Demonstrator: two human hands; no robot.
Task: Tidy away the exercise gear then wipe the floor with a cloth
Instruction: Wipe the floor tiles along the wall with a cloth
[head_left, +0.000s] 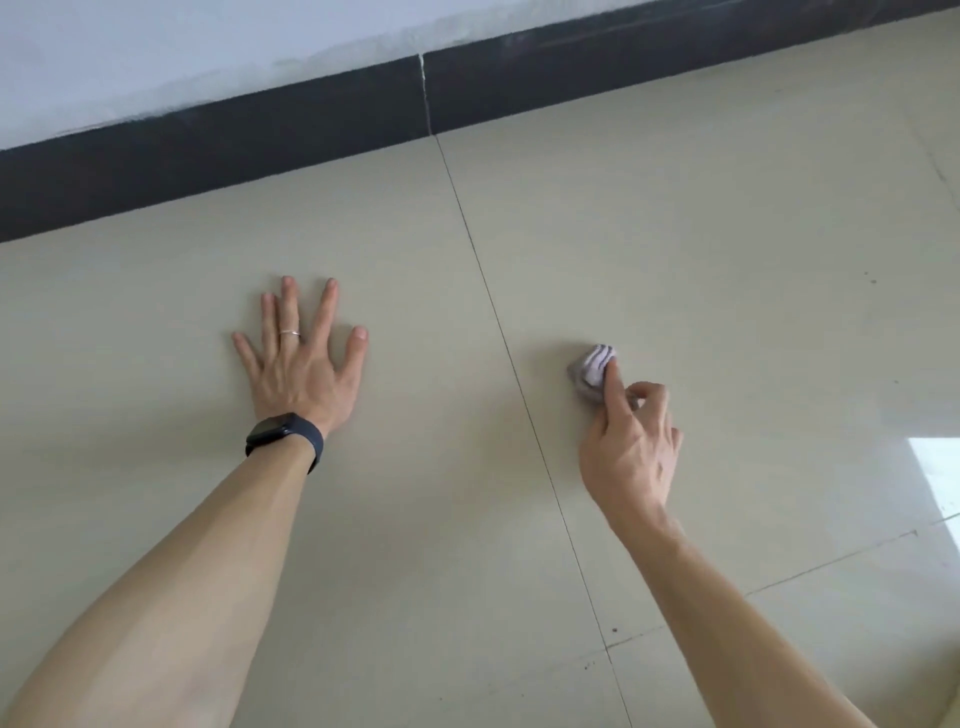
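A small bunched cloth (591, 371), greyish-purple with pale stripes, lies on the beige tiled floor (727, 249). My right hand (631, 447) pinches it, the index finger laid over the cloth and the other fingers curled behind. My left hand (298, 364) rests flat on the floor with its fingers spread, left of a tile joint. It wears a ring and a dark watch on the wrist. No exercise gear is in view.
A dark skirting board (208, 150) runs along the base of a pale wall (156, 57) at the top. A thin tile joint (498, 322) runs between my hands. Small dark specks (614, 630) dot the floor near the lower joint. Window glare (935, 462) shines at the right.
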